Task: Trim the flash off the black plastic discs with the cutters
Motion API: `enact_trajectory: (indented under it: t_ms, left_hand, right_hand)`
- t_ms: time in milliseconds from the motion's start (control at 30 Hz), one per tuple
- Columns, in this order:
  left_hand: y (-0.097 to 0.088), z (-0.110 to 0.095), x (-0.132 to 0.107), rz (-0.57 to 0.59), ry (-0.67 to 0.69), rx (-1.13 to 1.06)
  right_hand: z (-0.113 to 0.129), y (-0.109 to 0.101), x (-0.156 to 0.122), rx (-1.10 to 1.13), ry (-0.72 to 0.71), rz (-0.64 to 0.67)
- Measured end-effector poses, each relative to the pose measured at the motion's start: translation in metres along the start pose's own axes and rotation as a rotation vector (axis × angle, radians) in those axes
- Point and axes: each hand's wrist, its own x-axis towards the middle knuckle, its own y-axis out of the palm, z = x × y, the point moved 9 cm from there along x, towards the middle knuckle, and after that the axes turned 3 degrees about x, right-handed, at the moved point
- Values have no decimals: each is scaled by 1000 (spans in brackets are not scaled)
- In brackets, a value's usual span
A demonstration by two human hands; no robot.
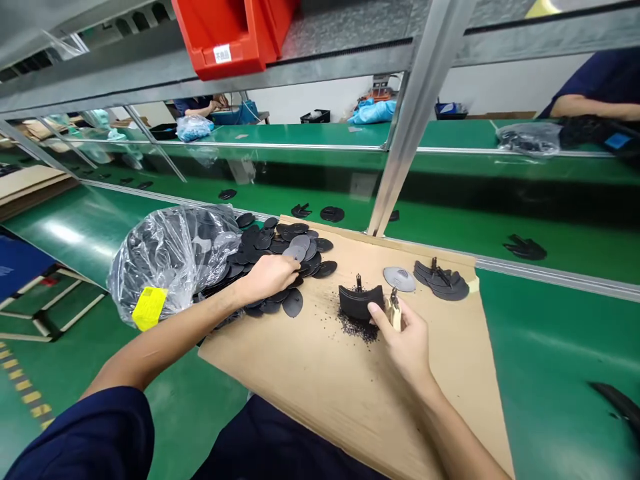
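Observation:
My left hand (pixel 270 275) reaches into a heap of black oval plastic discs (pixel 260 243), its fingers pinched at the edge of one disc (pixel 296 253). My right hand (pixel 407 337) is closed around pliers (pixel 395 312) with cream handles and a dark metal tip pointing up. Its thumb also presses against a curved black plastic piece (pixel 359 303), which stands on the cardboard with a small prong behind it. Tiny black bits (pixel 363 330) lie scattered beneath that piece.
A clear plastic bag (pixel 170 250) of dark parts lies left of the heap. Cardboard (pixel 320 380) covers the green bench. Right of centre sit a grey oval disc (pixel 399 279) and stacked black pieces (pixel 443 280). A metal post (pixel 417 113) and red bin (pixel 235 40) stand beyond; co-workers' arms show behind.

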Motion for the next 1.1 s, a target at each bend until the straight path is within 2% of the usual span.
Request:
enact_trajectory:
  t_ms: [100,133,233,300,400,500,567,633,700,733,800,867,967,1100]
  left_hand:
    - [-6,-4,-11,-111,-19,5]
    - [-13,-10,-14,-188,0,-27]
    - [-41,-38,-28,-524,135,-269]
    - [-50,-56,-36,-676,211,-464]
    - [-39,-78,-33,-657,228,-665]
    - [-16,-89,-26,-529,217,-859]
    - [-1,-90,-23,-461,175,-965]
    - [8,-83,-24,-476,86,-995]
    - [4,-75,-29,-592,8,-932]
    - [-2,-74,-32,-660,14,-868]
    - [-16,-85,-38,-757,126,-679]
    - [-23,-103,-42,-782,271,-460]
    - [-18,-119,-40,-702,342,-260]
    - [-5,-125,-34,-515,354,-317]
  right_hand:
    - [-6,-5,-1,27,18,-33]
    - [-8,-5,-2,35,24,-38]
    - [-12,-5,-4,48,39,-36]
    - [-11,-5,-6,43,37,-39]
    - [-8,-6,-10,36,32,-48]
    - [-5,-4,-12,54,30,-30]
    - [-5,-2,-12,64,33,-8]
    - [-6,0,-13,60,39,4]
    - [-9,2,-14,46,54,10]
    - [-11,3,-14,39,63,14]
    - [-13,6,-17,39,80,36]
    - [-14,11,-19,59,93,77]
    - [-16,15,-21,85,121,116]
    - [-19,14,-20,90,156,114]
